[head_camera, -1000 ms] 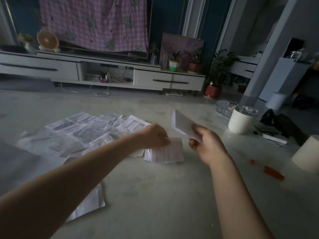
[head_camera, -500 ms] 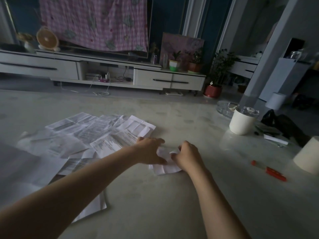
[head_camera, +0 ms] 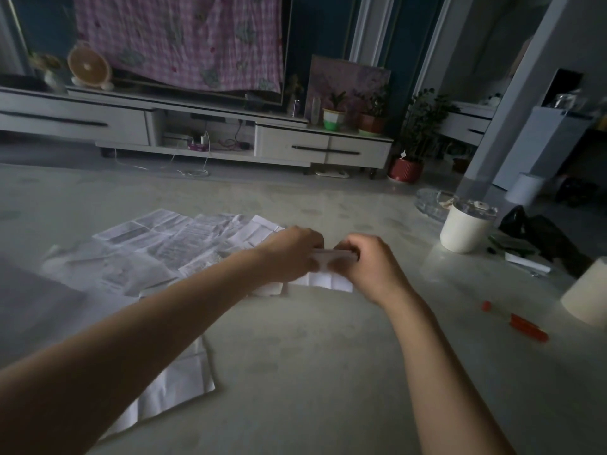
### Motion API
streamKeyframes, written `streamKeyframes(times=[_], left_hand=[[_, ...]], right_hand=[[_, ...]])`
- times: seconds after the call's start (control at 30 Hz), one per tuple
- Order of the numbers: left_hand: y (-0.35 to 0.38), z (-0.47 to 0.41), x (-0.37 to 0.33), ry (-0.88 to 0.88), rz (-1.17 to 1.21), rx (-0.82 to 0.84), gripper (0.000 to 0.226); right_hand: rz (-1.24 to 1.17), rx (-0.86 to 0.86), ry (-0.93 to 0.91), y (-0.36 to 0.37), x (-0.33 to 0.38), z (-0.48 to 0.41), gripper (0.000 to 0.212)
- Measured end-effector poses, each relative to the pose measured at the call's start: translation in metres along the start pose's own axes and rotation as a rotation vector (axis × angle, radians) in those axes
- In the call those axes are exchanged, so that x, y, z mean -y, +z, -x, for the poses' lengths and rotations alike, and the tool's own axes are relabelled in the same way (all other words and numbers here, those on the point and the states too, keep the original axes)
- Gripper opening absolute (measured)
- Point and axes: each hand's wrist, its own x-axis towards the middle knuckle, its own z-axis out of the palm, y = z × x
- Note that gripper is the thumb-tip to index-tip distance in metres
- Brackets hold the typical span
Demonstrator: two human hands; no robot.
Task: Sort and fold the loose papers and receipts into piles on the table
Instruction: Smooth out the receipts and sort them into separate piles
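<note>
A small folded white paper (head_camera: 331, 257) is pinched between my left hand (head_camera: 292, 254) and my right hand (head_camera: 368, 267), just above the pale table (head_camera: 312, 372). Under the hands lies a small pile of folded papers (head_camera: 325, 280). Several loose printed papers and receipts (head_camera: 170, 244) spread out flat to the left of my hands. Another white sheet (head_camera: 177, 389) lies at the near left, partly hidden by my left forearm.
A white lidded cup (head_camera: 464, 229) stands at the right, with a pale cylinder (head_camera: 588, 297) nearer the table's right edge. Red pens (head_camera: 525, 328) lie in front of it. A dark bag (head_camera: 545, 238) and small items sit behind.
My right hand brought the paper it held up down onto the small pile. Both hands have since risen slightly and now pinch one folded paper between them.
</note>
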Motion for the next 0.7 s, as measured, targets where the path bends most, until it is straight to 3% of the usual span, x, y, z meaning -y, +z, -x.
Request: streamKeyframes(times=[0.13,0.23,0.33,0.43,0.6,0.7], left_hand=[[0.015,0.010,0.001,-0.051,-0.097,0.067,0.021],[0.015,0.009,0.001,-0.059,-0.091,0.062,0.030],[0.009,0.006,-0.001,-0.074,-0.016,0.056,0.031],[0.007,0.000,0.002,-0.094,0.052,0.127,0.020],[0.012,0.000,0.018,-0.171,0.342,0.264,0.020],[0.005,0.007,0.022,-0.238,0.619,0.369,0.008]], right_hand=[[0.084,0.114,0.013,0.020,-0.009,0.009,0.010],[0.015,0.040,0.047,0.019,-0.016,0.009,0.012],[-0.173,-0.009,0.163,0.015,-0.021,0.006,0.026],[-0.217,-0.003,0.188,0.015,-0.023,0.004,0.026],[-0.411,0.186,0.140,0.013,-0.019,0.005,0.010],[-0.321,0.112,0.079,0.020,-0.019,0.003,0.029]])
